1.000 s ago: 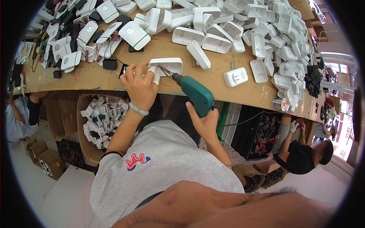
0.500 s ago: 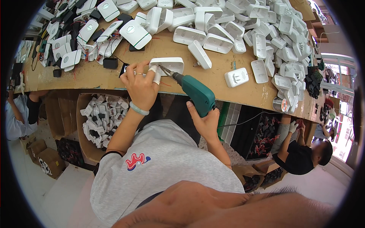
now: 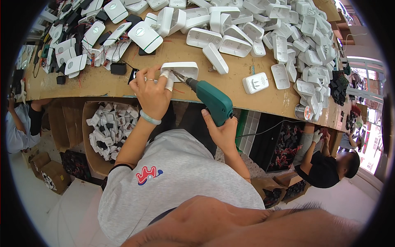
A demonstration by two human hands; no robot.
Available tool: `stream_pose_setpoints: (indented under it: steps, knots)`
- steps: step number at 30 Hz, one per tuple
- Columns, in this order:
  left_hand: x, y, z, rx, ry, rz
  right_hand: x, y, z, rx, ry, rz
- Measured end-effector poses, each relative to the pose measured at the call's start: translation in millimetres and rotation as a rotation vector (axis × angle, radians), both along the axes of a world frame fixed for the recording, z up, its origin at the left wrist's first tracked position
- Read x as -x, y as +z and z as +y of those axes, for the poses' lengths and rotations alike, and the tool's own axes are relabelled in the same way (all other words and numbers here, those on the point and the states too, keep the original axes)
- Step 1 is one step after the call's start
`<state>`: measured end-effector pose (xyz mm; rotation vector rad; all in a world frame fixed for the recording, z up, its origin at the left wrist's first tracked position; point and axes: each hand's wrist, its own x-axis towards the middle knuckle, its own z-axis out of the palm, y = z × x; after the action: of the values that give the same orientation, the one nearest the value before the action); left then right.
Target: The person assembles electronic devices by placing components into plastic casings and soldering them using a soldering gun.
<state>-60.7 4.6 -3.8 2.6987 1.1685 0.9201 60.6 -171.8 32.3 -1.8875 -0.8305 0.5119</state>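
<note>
My right hand [image 3: 222, 129] is wrapped round the grip of a green soldering gun [image 3: 213, 101]. Its metal tip reaches up and left into an open white plastic housing [image 3: 190, 71] near the table's front edge. At the left end of that housing, my left hand [image 3: 153, 90] steadies it with bent fingers, some wrapped in white covers. My fingers hide part of the housing's left side and what the tip touches. A small black part with wire [image 3: 133, 75] lies just beside my left hand.
Empty white housings [image 3: 236, 46] pile up at the back and right. White lids with wires and black parts [image 3: 82, 61] heap at the left. A solder spool [image 3: 302, 112] stands at the right edge. Below sits a carton [image 3: 92, 153] of white parts. A co-worker [image 3: 325, 164] works at the right.
Both hands, the soldering gun and the housing stay nearly where they were. The whole view has shifted very slightly.
</note>
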Motion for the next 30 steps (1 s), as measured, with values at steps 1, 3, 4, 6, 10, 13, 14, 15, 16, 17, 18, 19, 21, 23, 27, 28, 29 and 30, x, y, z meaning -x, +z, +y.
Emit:
stream_pose_setpoints:
  steps: [1, 3, 4, 6, 10, 13, 14, 15, 16, 17, 18, 19, 21, 23, 27, 28, 29, 30]
  knots:
    - [-0.2, 0.0, -0.1, 0.001, -0.002, 0.003, -0.2, 1.0, 0.1, 0.005, 0.005, -0.006]
    - [-0.2, -0.1, -0.8, 0.002, -0.001, 0.006, -0.2, 2.5, 0.9, 0.0, 0.006, -0.018]
    - [-0.4, -0.1, -0.7, 0.004, 0.001, 0.009, -0.3, 2.9, 1.3, -0.006, 0.009, -0.03]
    - [-0.8, 0.0, -0.6, 0.003, -0.003, 0.008, -0.4, 1.4, -0.2, -0.002, 0.006, -0.022]
    - [-1.1, -4.5, 0.1, 0.003, -0.026, -0.017, 0.8, 0.0, -3.1, 0.007, -0.022, -0.022]
    - [-1.4, -4.4, 0.3, -0.003, -0.022, -0.021, -0.6, -1.2, -7.0, 0.037, -0.018, -0.007]
    - [-1.2, -4.4, 0.2, -0.003, -0.023, -0.021, -0.5, -1.5, -8.7, 0.037, -0.019, -0.007]
    - [-1.0, -4.3, 0.0, 0.0, -0.023, -0.018, -0.2, -1.9, -10.5, 0.037, -0.026, 0.003]
    - [-1.1, -4.4, 0.0, 0.001, -0.023, -0.015, 0.4, -2.5, -12.1, 0.036, -0.033, 0.014]
    - [-1.2, -4.5, 0.0, 0.001, -0.023, -0.015, 1.3, -3.3, -13.8, 0.035, -0.033, 0.014]
    - [-1.4, -4.5, 0.1, 0.001, -0.024, -0.016, 2.2, -4.1, -15.4, -0.003, -0.045, 0.024]
    - [-1.2, -4.4, 0.0, 0.002, -0.023, -0.018, 2.8, -4.3, -16.3, -0.04, -0.057, 0.035]
    - [-1.0, -4.3, 0.2, 0.001, -0.02, -0.021, 2.5, -3.2, -15.7, -0.029, -0.053, 0.043]
    - [-1.8, -3.6, 0.1, -0.001, -0.023, -0.026, 2.0, -1.8, -15.5, -0.019, -0.056, 0.048]
    - [-2.4, -1.4, -1.0, -0.004, -0.017, -0.008, 1.0, 1.9, -18.0, 0.069, -0.035, 0.073]
    - [-2.4, -1.5, -1.1, -0.007, -0.015, -0.003, 0.5, 3.0, -19.7, 0.098, -0.025, 0.084]
    - [-1.9, -0.7, -1.6, -0.008, -0.015, -0.002, 0.0, 4.0, -22.1, 0.097, -0.024, 0.085]
    - [-1.0, 0.6, -2.4, 0.001, -0.006, 0.02, -0.5, 5.1, -24.9, 0.092, -0.028, 0.134]
